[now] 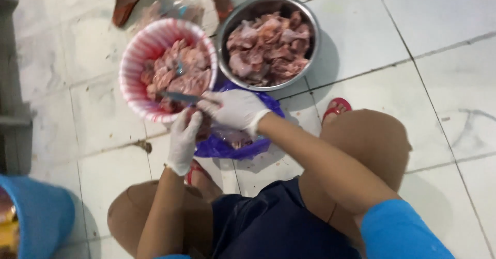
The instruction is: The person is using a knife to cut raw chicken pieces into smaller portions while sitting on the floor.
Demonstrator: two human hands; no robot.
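Your right hand (233,109) grips the knife (178,97); your left hand (184,139) clutches meat (199,122) above the purple bag (235,146), catching trimmings.

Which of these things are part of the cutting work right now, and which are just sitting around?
In use:
right hand
knife
left hand
meat piece
pink basket
steel bowl
purple bag

Lying about:
blue bucket
clear plastic bag
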